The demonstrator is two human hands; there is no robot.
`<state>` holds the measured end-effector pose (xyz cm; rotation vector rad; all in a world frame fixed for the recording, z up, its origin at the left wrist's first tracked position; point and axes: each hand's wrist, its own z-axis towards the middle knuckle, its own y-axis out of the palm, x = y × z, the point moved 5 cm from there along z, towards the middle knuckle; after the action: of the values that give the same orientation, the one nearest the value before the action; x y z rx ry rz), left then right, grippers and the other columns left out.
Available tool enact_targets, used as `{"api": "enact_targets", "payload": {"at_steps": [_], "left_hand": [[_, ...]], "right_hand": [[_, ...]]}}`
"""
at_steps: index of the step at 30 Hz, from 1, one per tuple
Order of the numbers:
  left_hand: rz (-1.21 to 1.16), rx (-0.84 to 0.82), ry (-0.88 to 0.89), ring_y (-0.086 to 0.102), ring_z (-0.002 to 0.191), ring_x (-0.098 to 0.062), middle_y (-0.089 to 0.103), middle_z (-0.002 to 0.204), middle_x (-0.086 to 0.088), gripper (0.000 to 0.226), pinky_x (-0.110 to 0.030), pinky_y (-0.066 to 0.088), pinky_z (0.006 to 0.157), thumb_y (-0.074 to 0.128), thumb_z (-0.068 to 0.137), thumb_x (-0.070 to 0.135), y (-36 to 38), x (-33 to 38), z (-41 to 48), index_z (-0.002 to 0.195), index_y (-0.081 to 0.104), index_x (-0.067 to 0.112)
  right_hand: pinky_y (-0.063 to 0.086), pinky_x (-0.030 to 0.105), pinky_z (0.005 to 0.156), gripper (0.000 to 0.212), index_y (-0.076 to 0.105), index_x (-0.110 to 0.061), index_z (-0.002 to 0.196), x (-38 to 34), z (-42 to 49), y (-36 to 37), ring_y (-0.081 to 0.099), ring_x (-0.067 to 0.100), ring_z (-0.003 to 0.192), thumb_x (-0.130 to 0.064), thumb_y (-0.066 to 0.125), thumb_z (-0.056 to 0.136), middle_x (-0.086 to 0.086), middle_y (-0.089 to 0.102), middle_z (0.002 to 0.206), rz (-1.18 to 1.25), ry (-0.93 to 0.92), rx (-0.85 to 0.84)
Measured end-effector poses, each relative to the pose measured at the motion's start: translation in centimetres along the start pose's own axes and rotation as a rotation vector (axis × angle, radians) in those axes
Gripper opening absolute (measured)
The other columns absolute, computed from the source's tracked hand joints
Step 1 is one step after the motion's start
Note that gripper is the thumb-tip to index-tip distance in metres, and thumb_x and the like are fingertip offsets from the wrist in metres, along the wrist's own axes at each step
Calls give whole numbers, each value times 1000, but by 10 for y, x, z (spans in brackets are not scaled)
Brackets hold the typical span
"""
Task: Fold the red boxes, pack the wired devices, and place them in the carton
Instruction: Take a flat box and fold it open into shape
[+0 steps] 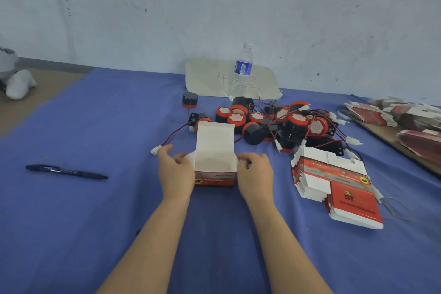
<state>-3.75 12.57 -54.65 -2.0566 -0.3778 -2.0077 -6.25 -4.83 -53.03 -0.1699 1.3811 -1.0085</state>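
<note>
Grip: left hand (175, 170) and right hand (255, 172) each pinch side flap of red box (214, 180), fingers curled, one hand per side. Red box stands mid-tabletop (119, 222), erected, lid flap upright, inside looks empty.

Progress, by judgement: early. One box formed, nothing packed. Pile of wired devices (274, 124) loose at 1 o'clock of box. Stack of flat boxes (334, 181) unfolded at 3 o'clock. Carton not in view.

Room: open cloth at 6 and 9 o'clock, pen (66, 172) lying there. White connector (156, 150) on loose wire just beside left hand. Water bottle (242, 71) at 12 o'clock behind pile. Tabletop edge far off at 10 o'clock.
</note>
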Motion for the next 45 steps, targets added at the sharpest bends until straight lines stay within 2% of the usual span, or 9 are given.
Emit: {"api": "enact_targets", "payload": {"at_steps": [2,6,12,14,18,23,33,39,45], "left_hand": [[89,-27,69,53,107,-16,55,122,1,30,-32,47,86,41,96,5,2,2,0,121,55,14],[94,-76,120,52,105,-13,57,117,3,25,-23,44,73,46,97,33,10,8,-7,113,59,21],[-10,356,164,49,109,-16,49,123,-3,29,-18,34,85,56,90,10,-42,16,15,119,56,8],[-110,453,109,50,114,-19,47,131,-5,30,-27,40,91,55,91,12,-58,12,22,121,55,11],[-241,531,62,49,110,-14,45,131,2,36,-26,43,86,56,91,17,-67,6,25,126,50,16],[-268,527,60,47,119,-18,37,126,7,42,-29,43,93,57,92,16,-63,5,24,132,45,13],[-253,481,70,47,122,-20,42,136,-3,42,-40,44,102,54,92,14,-51,6,20,133,43,12],[-224,456,84,48,117,-19,43,132,0,39,-42,47,98,54,93,16,-47,7,18,131,45,15],[-102,308,146,52,111,-15,56,125,2,30,-34,45,96,52,93,16,-27,11,10,122,56,16]], "right_hand": [[42,30,64,35,72,-15,103,-1,0,3,56,22,86,-8,39,95,6,64,104,18,-3,-44],[49,27,71,33,68,-15,112,-3,-4,6,57,17,90,-7,41,95,2,69,106,117,44,-53],[49,15,69,28,56,-22,120,-34,10,27,60,10,91,-11,43,98,-5,64,115,463,45,-134],[41,9,70,35,49,-22,131,-48,22,39,53,3,95,-12,43,98,-2,54,130,367,6,-112],[27,34,110,55,30,-21,147,-76,45,74,20,26,142,-7,44,96,7,16,158,12,-102,-89],[11,43,119,73,11,-29,152,-87,68,108,-7,32,147,-6,47,93,3,-9,161,-355,-199,-193],[31,39,100,60,26,-21,144,-80,74,103,32,35,125,-18,53,90,14,25,146,-478,-185,-106],[41,32,78,44,40,-23,132,-73,65,87,51,30,100,-15,55,92,9,34,125,-35,-95,-53],[34,13,97,54,38,-34,143,-63,63,-6,45,1,101,-23,53,93,6,34,130,632,-39,279]]}}
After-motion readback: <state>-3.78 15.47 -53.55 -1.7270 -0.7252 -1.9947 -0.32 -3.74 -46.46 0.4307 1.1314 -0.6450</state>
